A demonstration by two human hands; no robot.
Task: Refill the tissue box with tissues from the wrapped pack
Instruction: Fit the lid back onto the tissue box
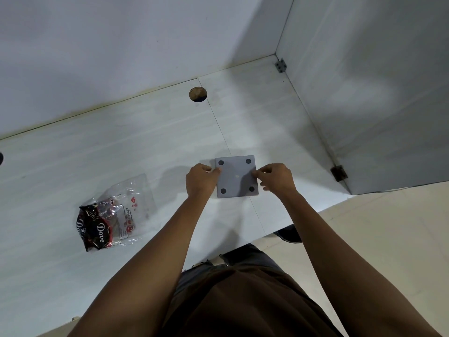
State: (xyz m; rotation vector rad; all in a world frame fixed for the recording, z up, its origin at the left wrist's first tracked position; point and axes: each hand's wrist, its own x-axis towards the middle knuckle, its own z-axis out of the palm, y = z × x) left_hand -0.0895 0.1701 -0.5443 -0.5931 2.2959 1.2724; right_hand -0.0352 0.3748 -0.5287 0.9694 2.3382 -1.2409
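Left hand [201, 179] pinches the left edge of the grey box [236, 176], fingers curled; right hand [275, 177] pinches its right edge, fingertips on the upper face. The box lies flat on the white desk [145, 152], underside up (four dark round pads at its corners). At 8 o'clock from the box, well apart, lies the wrapper [114, 212], crumpled, clear and dark. A round cable hole [198, 94] sits at 11 o'clock.
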